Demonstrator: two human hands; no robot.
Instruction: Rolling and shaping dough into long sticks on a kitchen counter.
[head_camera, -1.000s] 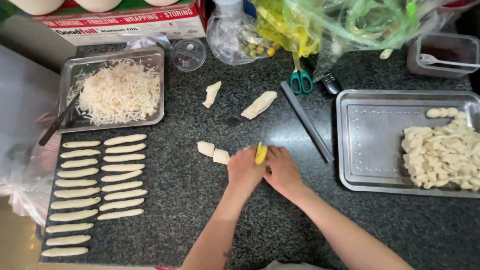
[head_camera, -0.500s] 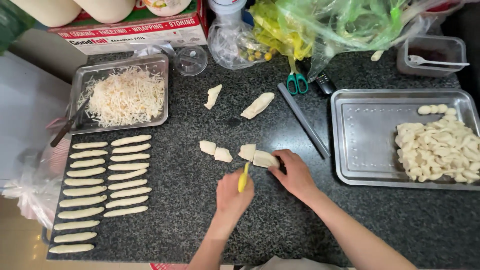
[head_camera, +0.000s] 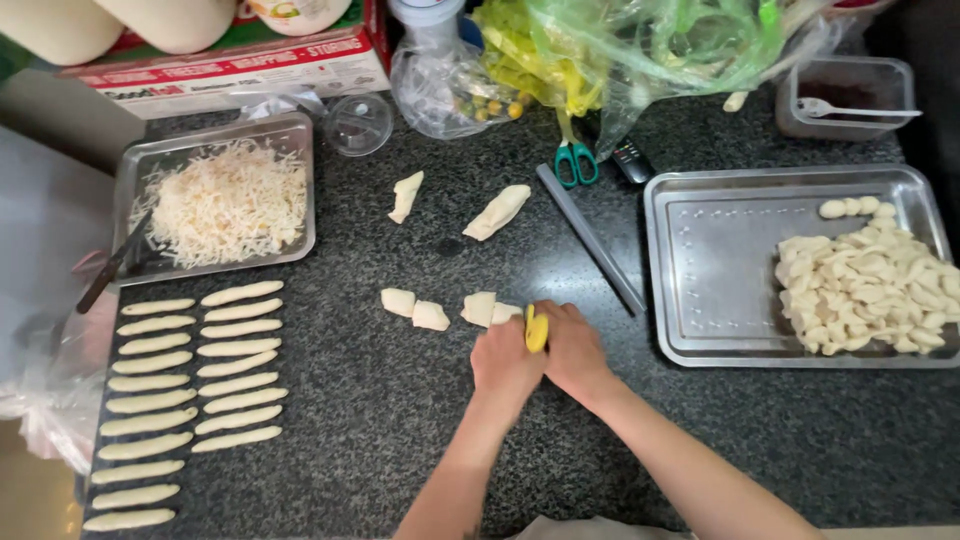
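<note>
My left hand (head_camera: 503, 366) grips a small yellow cutter (head_camera: 537, 330) at the middle of the dark stone counter (head_camera: 420, 430). My right hand (head_camera: 574, 350) presses against it from the right, fingers curled over the end of a dough piece (head_camera: 506, 313). Three cut dough pieces (head_camera: 430, 316) lie in a row just left of the hands. Farther back lie two longer dough pieces (head_camera: 497, 211).
A metal tray (head_camera: 720, 270) at the right holds a heap of dough lumps (head_camera: 865, 290). At the left are a tray of shredded cheese (head_camera: 225, 200) and two columns of rolled dough sticks (head_camera: 195, 380). Green scissors (head_camera: 575, 160), a grey bar (head_camera: 590, 240), plastic bags and a box line the back.
My left hand with the yellow cutter has moved up and right to meet my right hand at the dough. Half a second ago the hands were apart.
</note>
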